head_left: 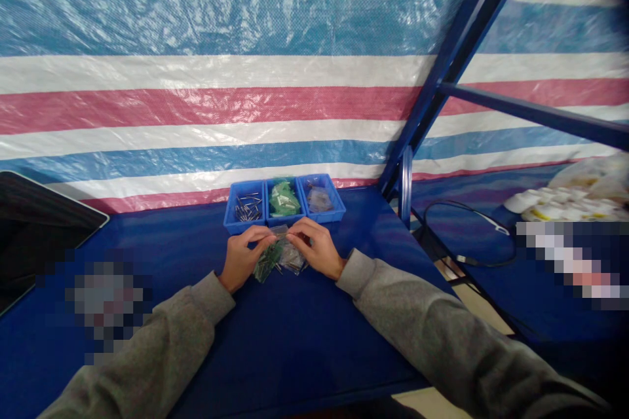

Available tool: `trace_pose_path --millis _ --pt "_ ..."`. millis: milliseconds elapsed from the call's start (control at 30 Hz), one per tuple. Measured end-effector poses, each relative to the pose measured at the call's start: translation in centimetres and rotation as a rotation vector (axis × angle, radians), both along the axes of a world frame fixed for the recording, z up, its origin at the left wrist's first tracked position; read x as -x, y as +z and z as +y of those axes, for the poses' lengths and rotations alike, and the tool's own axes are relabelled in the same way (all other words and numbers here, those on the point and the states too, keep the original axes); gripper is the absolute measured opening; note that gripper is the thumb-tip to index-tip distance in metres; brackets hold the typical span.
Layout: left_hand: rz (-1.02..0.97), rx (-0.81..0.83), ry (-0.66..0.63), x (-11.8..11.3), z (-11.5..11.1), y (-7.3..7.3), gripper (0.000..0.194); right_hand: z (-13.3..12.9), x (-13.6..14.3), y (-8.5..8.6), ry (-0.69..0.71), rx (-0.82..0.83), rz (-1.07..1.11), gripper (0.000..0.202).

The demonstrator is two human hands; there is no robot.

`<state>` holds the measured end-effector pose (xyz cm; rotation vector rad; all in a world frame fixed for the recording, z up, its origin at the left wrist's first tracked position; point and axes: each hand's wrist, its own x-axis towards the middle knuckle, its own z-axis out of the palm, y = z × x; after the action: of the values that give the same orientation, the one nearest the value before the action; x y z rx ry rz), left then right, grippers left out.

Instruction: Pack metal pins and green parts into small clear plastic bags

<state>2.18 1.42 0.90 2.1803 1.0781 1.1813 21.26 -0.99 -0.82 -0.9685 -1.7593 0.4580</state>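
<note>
My left hand (242, 256) and my right hand (318, 249) meet over the blue table, fingertips pinched on either side of the top edge of a small clear plastic bag (280, 232). Below the fingers lie green packets (266, 263) and clear packets (293, 258) with small metallic parts; whether these are inside the held bag or under it I cannot tell. Just beyond my hands stand three blue bins: the left bin (229, 220) holds metal pins or screws, the middle bin (285, 220) green packets, and the right bin (332, 217) clear packets.
At the left edge stands a dark screen-like panel (44, 236) with a pale rim. A blue metal frame (432, 105) rises at the right. Beyond it are a looped cable (464, 260) and several white rolls or spools (555, 203). Striped sheeting (221, 105) hangs behind the table (295, 347).
</note>
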Motion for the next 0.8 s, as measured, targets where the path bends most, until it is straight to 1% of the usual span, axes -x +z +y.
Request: trace_pose_path --millis 167,400,567,800 --pt "0.007 0.024 -0.051 -0.05 0.05 0.08 0.023 0.08 -0.05 -0.09 -0.050 -0.002 0.024 0.019" --pt "0.019 0.056 -0.034 0.08 0.06 0.26 0.024 0.04 -0.08 -0.15 -0.065 -0.007 0.027 0.019" --pt "0.046 0.039 -0.039 0.10 -0.02 0.41 0.023 -0.04 -0.13 -0.07 -0.041 0.002 0.019 0.019" --pt "-0.001 0.032 -0.034 -0.05 0.12 0.04 0.019 -0.23 -0.21 0.19 0.006 0.014 -0.009 0.020"
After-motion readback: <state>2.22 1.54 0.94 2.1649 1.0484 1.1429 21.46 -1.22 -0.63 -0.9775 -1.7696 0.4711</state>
